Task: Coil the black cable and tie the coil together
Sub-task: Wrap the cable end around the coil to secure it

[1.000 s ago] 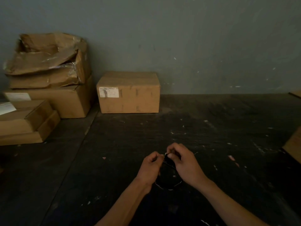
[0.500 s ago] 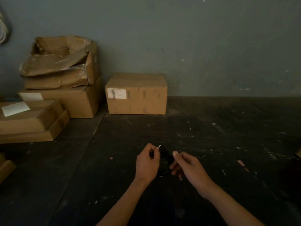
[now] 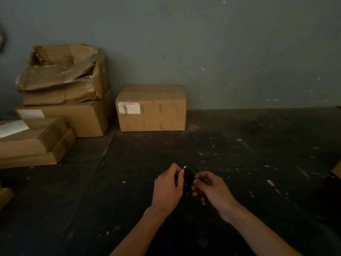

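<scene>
The black cable is a small dark coil held up between my two hands, above the dark table. My left hand pinches its left side, thumb and fingers closed around the coil. A small pale tip, perhaps a tie end, sticks up above the left fingers. My right hand grips the coil's right side with thumb and forefinger pinched. Most of the coil is hidden by the fingers and lost in the dim light.
A closed cardboard box with a white label stands at the back against the grey wall. Stacked and crushed cardboard boxes fill the back left. Flat boxes lie at the left edge. A brown box corner shows at the right edge.
The loose loop hanging below my hands a second ago has been drawn into a tighter bundle. My right hand has shifted from on top of the coil to its right side. The head camera panned left.
</scene>
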`<state>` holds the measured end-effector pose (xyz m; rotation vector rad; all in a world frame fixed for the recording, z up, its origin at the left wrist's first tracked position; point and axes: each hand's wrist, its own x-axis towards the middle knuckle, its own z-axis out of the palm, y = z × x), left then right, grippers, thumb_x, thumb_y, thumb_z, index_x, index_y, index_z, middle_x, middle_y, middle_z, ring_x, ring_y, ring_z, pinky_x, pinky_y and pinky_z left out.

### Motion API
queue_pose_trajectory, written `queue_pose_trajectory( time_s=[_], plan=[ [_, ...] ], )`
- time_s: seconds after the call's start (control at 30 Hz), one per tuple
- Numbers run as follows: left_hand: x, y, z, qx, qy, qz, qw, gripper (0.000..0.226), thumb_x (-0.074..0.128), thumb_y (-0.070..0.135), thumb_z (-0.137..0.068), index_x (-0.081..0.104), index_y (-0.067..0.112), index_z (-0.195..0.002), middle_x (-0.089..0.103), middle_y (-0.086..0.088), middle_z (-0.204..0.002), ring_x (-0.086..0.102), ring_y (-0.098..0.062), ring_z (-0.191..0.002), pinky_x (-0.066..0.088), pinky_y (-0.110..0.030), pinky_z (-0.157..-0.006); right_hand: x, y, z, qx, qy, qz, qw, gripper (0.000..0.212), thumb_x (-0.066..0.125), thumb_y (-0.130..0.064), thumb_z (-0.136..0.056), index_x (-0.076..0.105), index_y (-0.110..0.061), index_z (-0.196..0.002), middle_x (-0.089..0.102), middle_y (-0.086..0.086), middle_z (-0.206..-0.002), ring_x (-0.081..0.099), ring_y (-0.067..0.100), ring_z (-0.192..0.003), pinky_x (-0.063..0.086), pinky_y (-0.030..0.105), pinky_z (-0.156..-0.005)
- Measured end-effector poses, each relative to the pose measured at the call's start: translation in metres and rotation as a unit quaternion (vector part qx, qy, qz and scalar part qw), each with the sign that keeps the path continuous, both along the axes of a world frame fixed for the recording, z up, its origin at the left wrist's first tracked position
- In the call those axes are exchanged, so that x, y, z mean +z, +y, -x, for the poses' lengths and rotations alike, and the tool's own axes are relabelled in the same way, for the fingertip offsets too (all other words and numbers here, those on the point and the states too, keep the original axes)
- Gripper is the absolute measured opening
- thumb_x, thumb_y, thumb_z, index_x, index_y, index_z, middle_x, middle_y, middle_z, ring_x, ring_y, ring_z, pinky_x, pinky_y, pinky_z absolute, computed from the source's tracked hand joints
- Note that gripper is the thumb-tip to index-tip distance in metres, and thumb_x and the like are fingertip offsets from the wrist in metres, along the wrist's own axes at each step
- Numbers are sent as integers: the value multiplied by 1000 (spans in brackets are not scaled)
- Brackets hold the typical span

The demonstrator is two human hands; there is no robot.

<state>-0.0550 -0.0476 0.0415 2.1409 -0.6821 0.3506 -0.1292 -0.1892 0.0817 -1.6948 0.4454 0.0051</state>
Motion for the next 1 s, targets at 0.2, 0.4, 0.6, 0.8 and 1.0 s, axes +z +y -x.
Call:
queue_pose_trajectory(
  time_s=[0.2, 0.4, 0.6, 0.8, 1.0],
  plan=[
    [-1, 0, 0, -11, -8, 26, 1000, 9, 46, 30, -97, 46, 38, -92, 58, 14, -77, 60, 3, -74, 46, -9, -59, 6, 6, -1, 1, -5, 11, 1000, 7, 61, -28, -93, 65, -22, -94, 69, 2, -98, 65, 15, -89, 47, 29, -69],
    [7, -1, -2, 37, 30, 141, 989, 9, 46, 20, -101, 53, 22, -94, 57, 6, -66, 56, -2, -53, 42, -16, -44, 4, 15, 1, -18, 26, -33, 999, 10, 61, -24, -93, 66, -17, -98, 75, 4, -83, 71, 16, -73, 49, 32, -66],
    [13, -13, 10, 4, 40, 204, 978, 16, 45, 22, -100, 43, 36, -92, 59, 2, -68, 59, -8, -57, 46, -18, -46, -1, 27, -9, -71, 108, -134, 982, 14, 66, -25, -90, 73, -14, -95, 73, 3, -68, 63, 14, -56, 46, 27, -53],
    [3, -15, 16, -40, 91, 201, 974, 11, 46, 22, -100, 48, 31, -93, 61, 5, -71, 60, -1, -58, 49, -17, -52, 1, 29, -19, -152, 112, -262, 946, 16, 70, -26, -85, 72, -16, -97, 75, 12, -95, 69, 27, -90, 56, 42, -79],
    [-4, -14, 14, -65, 138, 192, 969, 6, 46, 23, -101, 48, 25, -97, 64, 12, -76, 60, 0, -60, 49, -18, -53, 2, 25, -17, -140, 93, -384, 908, 20, 61, -12, -91, 70, -9, -108, 73, 16, -104, 69, 27, -89, 56, 39, -67]
  ],
)
